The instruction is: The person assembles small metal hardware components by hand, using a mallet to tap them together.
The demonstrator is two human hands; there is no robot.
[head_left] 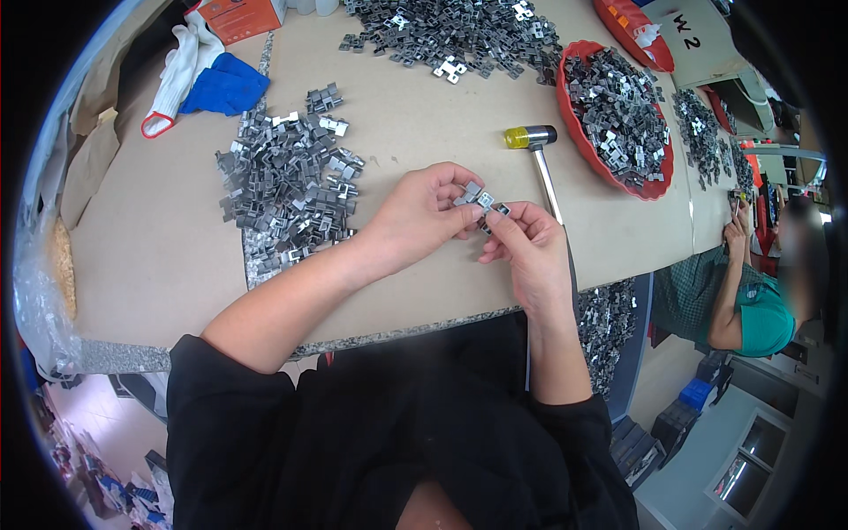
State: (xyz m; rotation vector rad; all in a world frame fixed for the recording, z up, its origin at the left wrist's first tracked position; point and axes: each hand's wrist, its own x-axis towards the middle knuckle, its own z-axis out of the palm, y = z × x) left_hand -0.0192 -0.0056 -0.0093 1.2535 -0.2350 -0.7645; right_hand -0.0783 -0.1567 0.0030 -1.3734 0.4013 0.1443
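Note:
Between my two hands is a small bent metal clip (478, 197), silvery with square tabs. The fingers of my left hand (422, 210) pinch its left side, thumb on top. My right hand (533, 243) grips its right end between thumb and fingers. Both hands are raised over the table near its front edge. Part of the clip is hidden behind my fingertips. Left of my left hand lies a loose heap of similar metal clips (287, 185). A mallet (530, 137) with a yellow and black head and a metal shaft rests beyond my right hand.
A red scalloped tray (568, 110) full of metal pieces stands at the right. A large heap of pieces (459, 35) covers the far table. White and blue gloves (199, 79) and an orange box (240, 19) lie far left. A person in green (760, 318) sits at the right.

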